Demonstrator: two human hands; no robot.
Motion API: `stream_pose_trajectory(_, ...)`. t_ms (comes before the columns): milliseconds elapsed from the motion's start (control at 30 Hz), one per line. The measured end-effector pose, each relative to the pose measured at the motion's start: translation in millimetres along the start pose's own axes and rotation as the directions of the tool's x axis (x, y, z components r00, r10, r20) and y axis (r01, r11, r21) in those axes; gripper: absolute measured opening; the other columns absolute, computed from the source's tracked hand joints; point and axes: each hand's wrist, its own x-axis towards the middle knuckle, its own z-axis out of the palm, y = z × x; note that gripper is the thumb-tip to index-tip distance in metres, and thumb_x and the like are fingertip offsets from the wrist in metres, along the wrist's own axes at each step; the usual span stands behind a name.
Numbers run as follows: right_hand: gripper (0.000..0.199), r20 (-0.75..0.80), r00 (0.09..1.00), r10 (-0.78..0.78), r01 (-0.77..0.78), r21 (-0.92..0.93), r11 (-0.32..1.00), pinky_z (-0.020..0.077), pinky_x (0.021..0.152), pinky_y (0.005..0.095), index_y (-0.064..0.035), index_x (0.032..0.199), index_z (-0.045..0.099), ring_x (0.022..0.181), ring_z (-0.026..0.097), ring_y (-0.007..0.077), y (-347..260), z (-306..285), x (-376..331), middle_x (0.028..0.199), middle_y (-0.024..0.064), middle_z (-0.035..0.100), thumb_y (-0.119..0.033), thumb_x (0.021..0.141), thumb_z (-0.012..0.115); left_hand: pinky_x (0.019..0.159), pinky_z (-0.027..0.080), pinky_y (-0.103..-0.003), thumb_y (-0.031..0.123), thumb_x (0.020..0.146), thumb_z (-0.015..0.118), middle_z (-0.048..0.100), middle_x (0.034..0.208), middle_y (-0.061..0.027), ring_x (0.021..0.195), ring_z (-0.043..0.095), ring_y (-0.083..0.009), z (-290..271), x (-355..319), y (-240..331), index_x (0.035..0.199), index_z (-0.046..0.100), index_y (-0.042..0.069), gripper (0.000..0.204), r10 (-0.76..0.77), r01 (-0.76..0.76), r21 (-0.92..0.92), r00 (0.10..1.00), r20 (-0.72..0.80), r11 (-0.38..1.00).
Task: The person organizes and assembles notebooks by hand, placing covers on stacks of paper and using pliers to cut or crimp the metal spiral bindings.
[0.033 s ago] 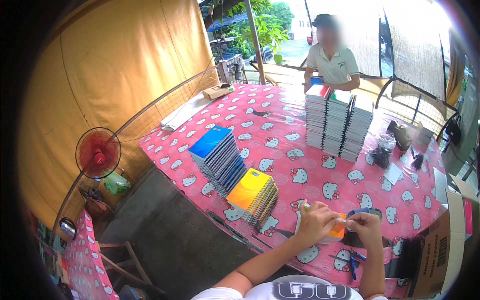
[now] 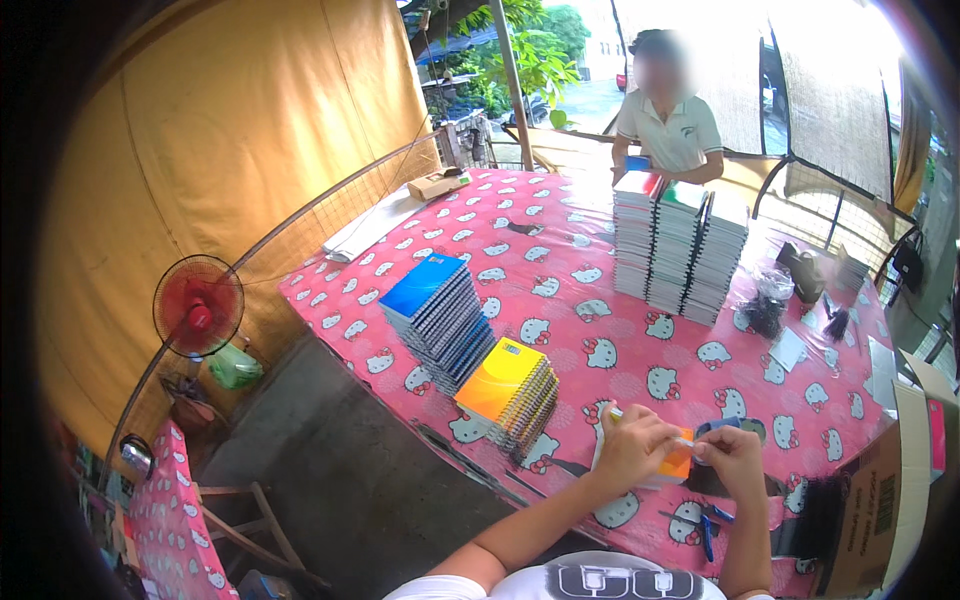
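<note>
In front of me lies a small notebook point(image 2: 680, 464) with an orange and yellow cover, partly hidden by my hands. My left hand point(image 2: 640, 445) is closed over it, holding it down. The fingers of my right hand point(image 2: 735, 460) pinch together at its right edge; what they grip is too small to make out. Just beyond that hand sits a dark blue round object point(image 2: 718, 428), partly covered. Blue-handled pliers or cutters point(image 2: 707, 535) lie nearer me. To the left, a stack of yellow spiral notebooks point(image 2: 503, 380) stands beside a taller stack of blue ones point(image 2: 425, 287).
Three tall stacks of spiral notebooks point(image 2: 675, 250) stand far right, with a person point(image 2: 668, 130) behind them. A bag of black coils point(image 2: 765, 310) lies nearby. At right an open cardboard box point(image 2: 868, 510) stands by black bristly strands point(image 2: 820, 510). A red fan point(image 2: 198, 307) is left.
The view has shifted very slightly. My hands and the notebook keep nearly the same place.
</note>
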Motion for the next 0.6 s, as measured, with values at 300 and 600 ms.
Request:
stream_pose_trajectory(300, 0.02, 0.024, 0.957, -0.289, 0.265, -0.476, 0.839, 0.0468, 0.06, 0.0332, 0.0, 0.092, 0.067, 0.068, 0.059, 0.023, -30, 7, -7, 0.08, 0.0112, 0.058, -0.011, 0.076, 0.07, 0.095, 0.023, -0.044, 0.021, 0.08, 0.07, 0.069, 0.089, 0.0037, 0.085, 0.054, -0.0158, 0, -2, 6, 0.098, 0.074, 0.018, 0.018, 0.018, -0.016, 0.015, 0.996, -0.093, 1.0)
stream_pose_trajectory(600, 0.021, -0.024, 0.945, -0.327, 0.261, -0.548, 0.795, 0.0451, 0.062, 0.0409, -0.0019, 0.097, 0.058, 0.071, 0.058, 0.0336, -26, 18, -5, 0.079, 0.0144, 0.055, -0.009, 0.078, 0.065, 0.092, 0.025, -0.042, 0.015, 0.078, 0.068, 0.066, 0.097, 0.0055, 0.089, 0.055, -0.013, -1, -3, -1, 0.103, 0.074, 0.027, 0.028, 0.125, -0.117, 0.07, 0.986, -0.114, 0.991)
